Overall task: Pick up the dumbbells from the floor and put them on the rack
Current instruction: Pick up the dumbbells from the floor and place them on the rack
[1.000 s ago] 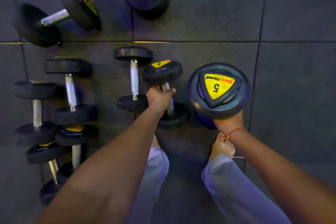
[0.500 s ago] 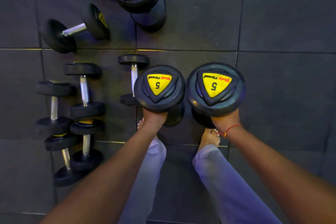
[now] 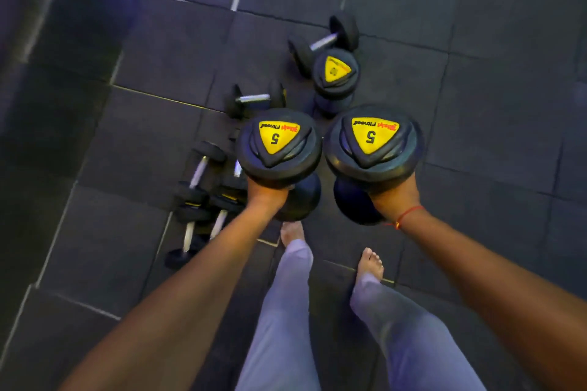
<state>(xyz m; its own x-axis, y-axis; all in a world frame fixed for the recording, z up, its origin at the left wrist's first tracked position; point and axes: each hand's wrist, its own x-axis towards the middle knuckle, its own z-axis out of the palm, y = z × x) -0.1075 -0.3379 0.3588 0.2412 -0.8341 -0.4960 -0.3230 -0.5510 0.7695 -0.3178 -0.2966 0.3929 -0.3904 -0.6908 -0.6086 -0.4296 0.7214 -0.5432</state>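
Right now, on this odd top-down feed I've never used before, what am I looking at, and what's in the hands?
This is one wide-angle camera worn on a person's head, looking down past their arms. There is no machine, only bare hands.

The left hand grips one dumbbell and the right hand grips another. Both are held on end, so you see the yellow caps marked 5.

Below is a dark tiled floor with the person's bare feet. More dumbbells lie there: a cluster on the left, one standing upright, and two lying near it. No rack is in view.
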